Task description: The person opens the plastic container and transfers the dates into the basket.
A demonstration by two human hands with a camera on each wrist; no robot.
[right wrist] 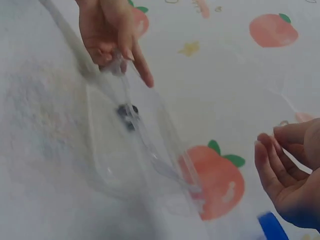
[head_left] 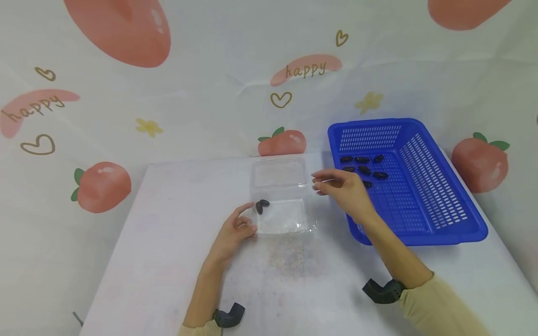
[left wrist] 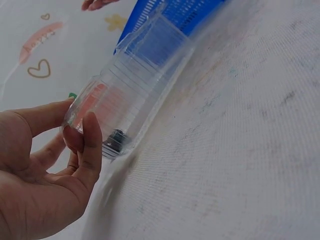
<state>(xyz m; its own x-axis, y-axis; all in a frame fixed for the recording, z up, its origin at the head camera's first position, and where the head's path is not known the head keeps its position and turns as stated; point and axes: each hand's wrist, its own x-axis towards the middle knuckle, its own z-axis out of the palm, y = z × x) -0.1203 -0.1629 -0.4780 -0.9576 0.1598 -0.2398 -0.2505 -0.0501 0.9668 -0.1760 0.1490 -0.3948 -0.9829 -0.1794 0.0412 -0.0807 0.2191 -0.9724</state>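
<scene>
A clear plastic clamshell box [head_left: 287,219] lies unfolded on the table, its lid [head_left: 279,173] toward the wall. Two dark brown dates [head_left: 259,208] sit in the left corner of its base. My left hand [head_left: 233,231] grips the base's left wall; the left wrist view shows the thumb and fingers [left wrist: 91,145] about the box edge. Between the box and a blue basket [head_left: 445,235], my right hand [head_left: 346,191] hangs in the air with loosely bent fingers. Nothing shows between those fingers [right wrist: 270,170] in the right wrist view. Several dates [head_left: 364,170] lie in the basket, some partly behind the right hand.
The white table [head_left: 168,261] carries faint brownish stains in front of the box. A wall covering [head_left: 210,116] printed with fruit and hearts rises right behind the table. The slotted basket wall [head_left: 433,182] stands higher than the dates on its floor.
</scene>
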